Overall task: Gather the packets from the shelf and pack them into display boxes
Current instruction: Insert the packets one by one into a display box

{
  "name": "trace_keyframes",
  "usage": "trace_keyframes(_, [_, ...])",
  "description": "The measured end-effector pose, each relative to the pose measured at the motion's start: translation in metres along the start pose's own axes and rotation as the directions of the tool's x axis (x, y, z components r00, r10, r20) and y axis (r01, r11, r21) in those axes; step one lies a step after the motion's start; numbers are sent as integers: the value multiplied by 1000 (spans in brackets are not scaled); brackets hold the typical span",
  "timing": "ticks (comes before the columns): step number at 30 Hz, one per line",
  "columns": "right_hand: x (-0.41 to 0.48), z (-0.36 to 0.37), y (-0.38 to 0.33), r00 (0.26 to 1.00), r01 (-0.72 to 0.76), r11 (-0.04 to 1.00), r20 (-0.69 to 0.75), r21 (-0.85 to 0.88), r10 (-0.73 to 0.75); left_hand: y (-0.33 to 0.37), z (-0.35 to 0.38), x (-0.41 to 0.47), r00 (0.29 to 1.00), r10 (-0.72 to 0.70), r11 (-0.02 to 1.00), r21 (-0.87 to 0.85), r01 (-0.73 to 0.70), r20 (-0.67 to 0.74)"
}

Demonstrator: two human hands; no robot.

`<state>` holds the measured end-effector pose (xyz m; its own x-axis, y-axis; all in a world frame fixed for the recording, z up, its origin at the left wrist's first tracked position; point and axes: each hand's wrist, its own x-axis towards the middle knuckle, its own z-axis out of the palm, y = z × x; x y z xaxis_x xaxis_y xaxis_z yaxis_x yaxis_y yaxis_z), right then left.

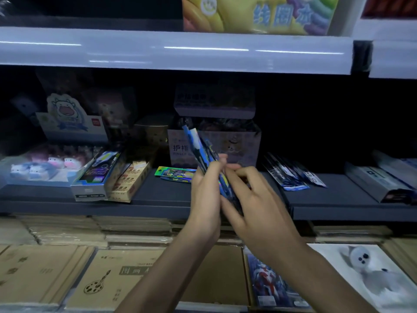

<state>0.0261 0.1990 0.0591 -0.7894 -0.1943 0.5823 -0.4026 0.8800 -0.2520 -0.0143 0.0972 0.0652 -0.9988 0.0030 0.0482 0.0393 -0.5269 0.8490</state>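
**Both hands on 1 stack, loose packets either side**

Left hand [204,188] grips a stack [200,145] of blue packets, fingers curled round its far edge. Right hand [255,197] closes on the near edge from the other side, fingers bent. It is motion-blurred, so it seems to be squaring the stack rather than carrying it. The stack stands on edge above the shelf [158,193], its long axis rising up and away from the wrists and leaning left. The packets in it overlap too much to count.

The next pick depends on what lies loose on the shelf. Just left of the left hand is a pair [176,174] of shiny packets, 2 as far as I can tell, lying flat with their long axes running left to right. The left hand is nearer them. Right of the right hand, a little further off, is a fan [291,175] of dark packets, at least 4, with long axes running front to back and slanting right.

Behind the stack stands 1 open printed box [237,143]. I cannot tell if it is meant for these packets.
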Motion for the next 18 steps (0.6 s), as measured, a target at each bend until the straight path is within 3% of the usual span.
trace_keyframes(7, [-8, 7, 30, 994, -84, 995, -64, 61, 88, -15, 15, 8, 999, 12, 994, 108, -16, 41])
trace_keyframes(12, [-10, 4, 36, 999, -48, 998, -14, 37, 48, -24, 26, 11, 998, 43, 992, 119, -47, 36])
trace_keyframes(15, [-15, 5, 35, 997, -59, 986, 53, 159, 51, -23, 33, 11, 999, 38, 997, 61, -36, -33])
trace_keyframes(18, [-15, 5, 41, 993, -111, 902, 23, 418, 112, -21, 37, 13, 996, 75, 995, 76, -70, -55])
